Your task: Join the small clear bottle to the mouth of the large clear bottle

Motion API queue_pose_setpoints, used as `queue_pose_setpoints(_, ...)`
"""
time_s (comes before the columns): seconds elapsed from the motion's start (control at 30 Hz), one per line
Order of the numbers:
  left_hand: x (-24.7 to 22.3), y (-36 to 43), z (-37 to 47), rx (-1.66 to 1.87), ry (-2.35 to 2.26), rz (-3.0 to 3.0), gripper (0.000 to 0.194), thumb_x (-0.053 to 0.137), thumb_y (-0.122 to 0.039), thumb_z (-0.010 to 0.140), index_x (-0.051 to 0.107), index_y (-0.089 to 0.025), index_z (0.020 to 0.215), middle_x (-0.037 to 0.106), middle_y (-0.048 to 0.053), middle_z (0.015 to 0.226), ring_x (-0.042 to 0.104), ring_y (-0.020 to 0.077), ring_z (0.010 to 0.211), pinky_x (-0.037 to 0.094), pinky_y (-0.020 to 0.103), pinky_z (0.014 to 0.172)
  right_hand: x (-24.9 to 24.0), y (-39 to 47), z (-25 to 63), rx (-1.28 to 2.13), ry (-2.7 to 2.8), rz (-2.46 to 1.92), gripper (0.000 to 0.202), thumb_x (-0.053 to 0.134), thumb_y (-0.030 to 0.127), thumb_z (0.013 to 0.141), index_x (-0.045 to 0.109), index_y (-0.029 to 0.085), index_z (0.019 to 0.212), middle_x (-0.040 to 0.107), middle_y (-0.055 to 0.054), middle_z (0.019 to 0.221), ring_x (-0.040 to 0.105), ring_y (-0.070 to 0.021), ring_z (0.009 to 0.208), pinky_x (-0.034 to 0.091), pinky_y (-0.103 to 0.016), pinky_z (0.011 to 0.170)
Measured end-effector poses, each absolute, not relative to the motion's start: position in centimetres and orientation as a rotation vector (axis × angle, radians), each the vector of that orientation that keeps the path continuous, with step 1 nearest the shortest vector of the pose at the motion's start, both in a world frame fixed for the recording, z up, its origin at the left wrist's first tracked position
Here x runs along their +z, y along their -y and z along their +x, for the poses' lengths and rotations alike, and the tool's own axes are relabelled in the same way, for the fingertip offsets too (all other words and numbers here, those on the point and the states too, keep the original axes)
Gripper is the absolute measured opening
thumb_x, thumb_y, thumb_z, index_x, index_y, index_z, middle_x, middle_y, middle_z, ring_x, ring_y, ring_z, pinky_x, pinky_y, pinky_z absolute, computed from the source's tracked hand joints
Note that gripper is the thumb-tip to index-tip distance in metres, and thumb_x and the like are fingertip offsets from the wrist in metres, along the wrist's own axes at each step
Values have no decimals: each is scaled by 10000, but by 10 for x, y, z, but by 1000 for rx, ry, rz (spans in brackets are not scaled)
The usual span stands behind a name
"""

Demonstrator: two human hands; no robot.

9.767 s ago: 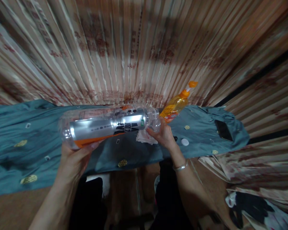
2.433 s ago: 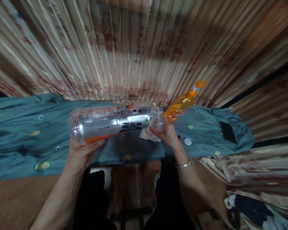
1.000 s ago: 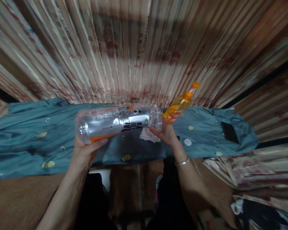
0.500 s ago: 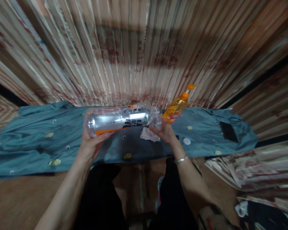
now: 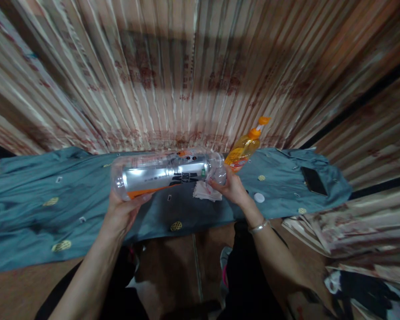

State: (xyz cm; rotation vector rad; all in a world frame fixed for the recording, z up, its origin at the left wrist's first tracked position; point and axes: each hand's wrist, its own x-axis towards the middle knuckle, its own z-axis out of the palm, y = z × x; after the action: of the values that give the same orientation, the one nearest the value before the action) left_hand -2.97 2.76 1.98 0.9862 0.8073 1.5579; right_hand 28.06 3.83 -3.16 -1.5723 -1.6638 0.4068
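A large clear plastic bottle [image 5: 163, 173] with a silver and orange label lies on its side in the air above the teal cloth. My left hand [image 5: 125, 211] is closed around its base end from below. At the neck end, the fingers of my right hand [image 5: 231, 186] close on the clear plastic. Whether the bottle's mouth is capped cannot be made out. Right behind my right hand stands an orange pump bottle [image 5: 242, 153], leaning in the view. A crumpled whitish cloth or tissue [image 5: 206, 191] rests below the bottle's neck.
Teal patterned fabric [image 5: 176, 213] covers the long narrow surface before me. A round white cap [image 5: 259, 197] and a dark phone [image 5: 314, 181] lie on its right part. Striped curtains [image 5: 173, 89] hang behind. Dark cloth items [image 5: 366, 289] lie at lower right.
Both hands keep their hold, and the bottle sits slightly lower at its base end. My legs have moved further apart. The view has shifted a little.
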Motion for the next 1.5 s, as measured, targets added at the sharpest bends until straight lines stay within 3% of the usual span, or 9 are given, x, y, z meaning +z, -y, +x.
queue_pose_setpoints(0.23, 5, -30, -39, 1526, -833, 1042, 825, 993, -146, 440, 692, -364, 1176, 719, -11, 1274, 681, 239, 1187, 573, 405, 1055, -29, -35, 281, 407, 1669, -1555, 728, 806, 447, 784, 541, 206, 1418, 786, -115, 1196, 771, -318, 1051, 615, -453, 916)
queue_pose_setpoints(0.4, 7, -24, -33, 1523, -861, 1009, 889, 999, -197, 405, 682, -431, 1203, 696, -11, 1346, 652, 334, 1271, 628, 487, 986, -26, -33, 281, 421, 1664, -1595, 708, 802, 439, 780, 549, 223, 1406, 766, -106, 1259, 753, -318, 1117, 597, -461, 972)
queue_pose_setpoints(0.5, 14, -20, -26, 1603, -883, 1055, 855, 984, -171, 381, 712, -417, 1154, 673, -24, 1377, 631, 318, 1301, 649, 397, 930, -24, -34, 281, 425, 1655, -1600, 711, 807, 446, 762, 563, 211, 1386, 761, -115, 1266, 748, -322, 1124, 591, -462, 981)
queue_pose_setpoints(0.63, 18, -19, -24, 1578, -880, 1052, 815, 970, -153, 392, 721, -385, 1133, 691, -12, 1345, 648, 302, 1266, 645, 377, 920, -23, -35, 281, 444, 1651, -1606, 729, 804, 454, 763, 552, 197, 1397, 777, -117, 1214, 759, -326, 1090, 599, -465, 955)
queue_pose_setpoints(0.77, 14, -23, -29, 1598, -917, 990, 968, 992, -124, 301, 704, -369, 1192, 699, -17, 1290, 641, 255, 1243, 602, 302, 953, -24, -36, 281, 442, 1644, -1611, 752, 821, 442, 756, 543, 180, 1404, 785, -132, 1191, 765, -337, 1080, 607, -461, 934)
queue_pose_setpoints(0.9, 15, -23, -30, 1579, -860, 1002, 935, 993, -110, 359, 696, -356, 1211, 696, -16, 1296, 636, 234, 1241, 569, 323, 1019, -29, -36, 282, 415, 1651, -1597, 755, 832, 452, 752, 550, 168, 1393, 787, -145, 1173, 767, -350, 1069, 609, -472, 917)
queue_pose_setpoints(1.13, 15, -15, -30, 1578, -876, 992, 837, 986, -92, 405, 713, -338, 1157, 729, -21, 1241, 695, 209, 1078, 636, 335, 898, -33, -38, 283, 418, 1670, -1526, 762, 832, 460, 759, 541, 157, 1396, 785, -147, 1156, 772, -327, 1020, 616, -455, 900)
queue_pose_setpoints(1.3, 14, -11, -33, 1585, -934, 963, 785, 1000, -112, 359, 737, -302, 1074, 749, -38, 1025, 683, 166, 934, 621, 288, 886, -31, -37, 282, 393, 1703, -1497, 694, 818, 437, 786, 563, 171, 1375, 780, -136, 1145, 771, -324, 1010, 620, -439, 881)
queue_pose_setpoints(1.5, 18, -12, -30, 1600, -922, 996, 840, 967, -58, 375, 733, -328, 1135, 724, -34, 1129, 657, 168, 1042, 589, 250, 942, -31, -36, 282, 360, 1726, -1477, 699, 810, 438, 806, 555, 181, 1403, 769, -137, 1203, 759, -318, 1067, 607, -431, 923)
